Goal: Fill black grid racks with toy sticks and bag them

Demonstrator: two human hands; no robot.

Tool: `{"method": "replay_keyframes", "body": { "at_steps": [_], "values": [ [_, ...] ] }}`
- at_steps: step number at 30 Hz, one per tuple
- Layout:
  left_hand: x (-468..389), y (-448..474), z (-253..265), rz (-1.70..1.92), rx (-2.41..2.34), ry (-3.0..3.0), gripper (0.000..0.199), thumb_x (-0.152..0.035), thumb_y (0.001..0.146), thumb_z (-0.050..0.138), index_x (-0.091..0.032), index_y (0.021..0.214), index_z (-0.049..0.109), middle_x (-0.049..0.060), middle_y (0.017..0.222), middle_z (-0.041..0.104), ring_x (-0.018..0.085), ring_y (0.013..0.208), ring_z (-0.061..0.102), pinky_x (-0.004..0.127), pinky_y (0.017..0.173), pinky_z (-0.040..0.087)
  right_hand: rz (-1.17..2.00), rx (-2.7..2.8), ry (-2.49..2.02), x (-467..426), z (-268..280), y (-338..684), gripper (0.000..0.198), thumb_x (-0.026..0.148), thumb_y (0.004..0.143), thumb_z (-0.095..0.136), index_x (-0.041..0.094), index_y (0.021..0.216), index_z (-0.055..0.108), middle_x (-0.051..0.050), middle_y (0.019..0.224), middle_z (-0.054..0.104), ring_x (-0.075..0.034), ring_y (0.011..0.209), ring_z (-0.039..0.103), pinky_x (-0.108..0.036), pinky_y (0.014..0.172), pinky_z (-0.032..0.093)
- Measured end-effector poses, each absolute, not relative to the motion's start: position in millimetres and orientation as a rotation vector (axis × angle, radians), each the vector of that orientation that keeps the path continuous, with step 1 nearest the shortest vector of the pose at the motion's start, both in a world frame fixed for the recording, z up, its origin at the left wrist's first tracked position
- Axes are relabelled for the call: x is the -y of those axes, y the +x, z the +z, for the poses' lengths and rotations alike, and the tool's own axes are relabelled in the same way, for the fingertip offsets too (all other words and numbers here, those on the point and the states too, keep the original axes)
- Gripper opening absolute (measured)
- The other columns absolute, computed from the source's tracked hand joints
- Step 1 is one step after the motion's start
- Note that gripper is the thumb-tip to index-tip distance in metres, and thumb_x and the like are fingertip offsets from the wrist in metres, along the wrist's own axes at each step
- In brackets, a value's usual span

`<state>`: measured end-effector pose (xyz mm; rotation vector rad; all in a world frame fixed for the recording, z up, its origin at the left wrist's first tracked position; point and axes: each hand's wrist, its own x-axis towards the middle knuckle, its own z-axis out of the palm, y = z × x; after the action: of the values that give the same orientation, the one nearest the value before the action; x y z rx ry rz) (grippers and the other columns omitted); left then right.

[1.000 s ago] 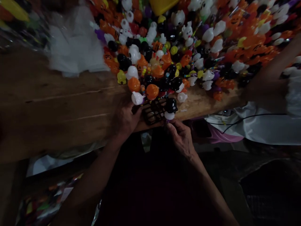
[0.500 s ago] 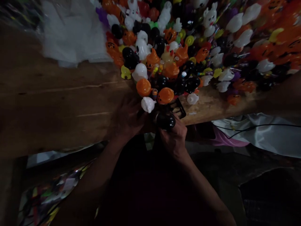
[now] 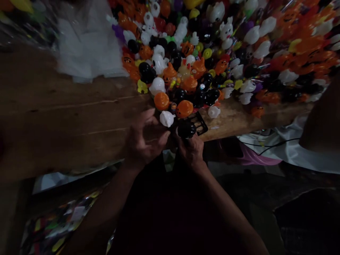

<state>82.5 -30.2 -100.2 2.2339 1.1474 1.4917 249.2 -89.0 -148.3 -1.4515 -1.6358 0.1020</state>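
My right hand [image 3: 193,149] is closed around a glossy black rounded plastic figure [image 3: 186,129] at the table's front edge. To its left, my left hand [image 3: 145,140] is open, its fingers curved and spread apart. The left thumb comes close to the black figure; whether they touch is too dark to see. Between and just beyond the hands are a white plastic figure [image 3: 166,119] and two orange ones, the nearer an orange pumpkin figure [image 3: 185,108]. A black slotted frame [image 3: 201,124] lies just beyond my right hand.
A large heap of orange, white and black Halloween figures [image 3: 170,72] covers the back of the wooden table [image 3: 66,117]. Translucent plastic bags [image 3: 90,53] lie at the back left. A person's arm [image 3: 322,117] shows at the right. Below left is a pile of colourful items [image 3: 58,219].
My left hand has lifted off the tabletop area and curled, its fingers now apart beside the white figure. My right hand, with the black figure, has shifted slightly. Another person's arm has moved in at right.
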Motion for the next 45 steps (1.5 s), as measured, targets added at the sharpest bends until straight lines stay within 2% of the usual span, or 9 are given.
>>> {"method": "replay_keyframes", "body": {
  "at_steps": [6,11,16,21,27,33,37,42,45],
  "values": [
    [4.1,87.0,-78.8,1.282,-1.114,2.313,0.032,-0.045,0.098,0.056,-0.027,0.121,0.068,0.004,0.096,0.073,0.019,0.085,0.07,0.034,0.084,0.058,0.02,1.683,-1.366,89.6,-146.6,247.2,0.013,0.014,0.093,0.052,0.022,0.087,0.06,-0.004,0.078,0.065,-0.02,0.075,0.06,-0.034,0.072,0.047],
    [5.8,88.3,-89.3,1.307,-1.211,2.23,0.037,-0.043,0.098,0.056,-0.025,0.129,0.063,0.004,0.101,0.073,0.018,0.089,0.071,0.03,0.085,0.057,0.033,1.803,-1.423,88.1,-144.2,246.4,0.017,0.023,0.099,0.048,0.02,0.103,0.065,-0.007,0.087,0.067,-0.022,0.082,0.059,-0.035,0.076,0.047],
    [18.4,93.3,-95.8,1.392,-1.195,2.039,0.042,-0.042,0.097,0.055,-0.025,0.136,0.055,0.004,0.097,0.071,0.017,0.081,0.071,0.03,0.076,0.057,-0.04,1.791,-1.399,84.9,-149.0,245.3,0.024,0.022,0.103,0.042,0.018,0.106,0.065,-0.005,0.08,0.062,-0.019,0.075,0.055,-0.033,0.07,0.044],
    [56.0,89.4,-100.4,1.479,-1.275,1.875,0.026,-0.044,0.096,0.057,-0.022,0.11,0.058,0.002,0.089,0.065,0.015,0.076,0.068,0.029,0.069,0.056,0.039,1.854,-1.394,83.5,-158.8,245.6,0.032,0.025,0.105,0.036,0.018,0.116,0.065,-0.009,0.089,0.064,-0.022,0.083,0.057,-0.036,0.076,0.045],
    [77.2,95.3,-110.1,1.078,-1.428,1.861,0.043,-0.047,0.084,0.075,-0.019,0.115,0.062,0.006,0.095,0.075,0.019,0.079,0.074,0.029,0.071,0.06,0.104,1.848,-1.449,82.6,-158.9,242.8,0.029,0.032,0.105,0.044,0.016,0.119,0.064,-0.01,0.097,0.064,-0.023,0.088,0.057,-0.036,0.079,0.042],
    [66.2,109.1,-110.5,1.006,-1.513,1.946,0.03,-0.048,0.086,0.073,-0.02,0.095,0.071,0.004,0.084,0.077,0.019,0.074,0.073,0.029,0.068,0.058,0.097,1.766,-1.38,83.6,-159.1,242.9,0.032,0.026,0.106,0.037,0.018,0.112,0.068,-0.01,0.096,0.067,-0.022,0.088,0.058,-0.035,0.079,0.043],
    [60.9,100.6,-116.8,1.032,-1.453,2.099,0.02,-0.042,0.089,0.071,-0.022,0.095,0.071,0.004,0.087,0.077,0.021,0.076,0.073,0.032,0.07,0.059,0.07,1.71,-1.295,83.2,-157.1,243.8,0.028,0.022,0.104,0.043,0.016,0.111,0.07,-0.009,0.092,0.069,-0.021,0.084,0.06,-0.034,0.076,0.044],
    [47.5,81.8,-124.4,0.883,-1.293,2.323,0.015,-0.031,0.093,0.064,-0.024,0.104,0.07,0.008,0.104,0.076,0.025,0.101,0.073,0.039,0.091,0.06,0.107,1.696,-1.28,82.4,-150.1,245.4,0.027,0.018,0.103,0.044,0.015,0.106,0.07,-0.008,0.089,0.07,-0.019,0.08,0.06,-0.032,0.075,0.046],
    [43.6,77.0,-126.9,0.776,-1.248,2.325,0.018,-0.03,0.094,0.062,-0.026,0.109,0.07,0.007,0.106,0.076,0.025,0.104,0.073,0.039,0.096,0.059,0.088,1.674,-1.271,82.2,-147.0,245.3,0.025,0.02,0.103,0.045,0.015,0.099,0.069,-0.008,0.085,0.068,-0.018,0.077,0.059,-0.031,0.072,0.045]
  ]
}}
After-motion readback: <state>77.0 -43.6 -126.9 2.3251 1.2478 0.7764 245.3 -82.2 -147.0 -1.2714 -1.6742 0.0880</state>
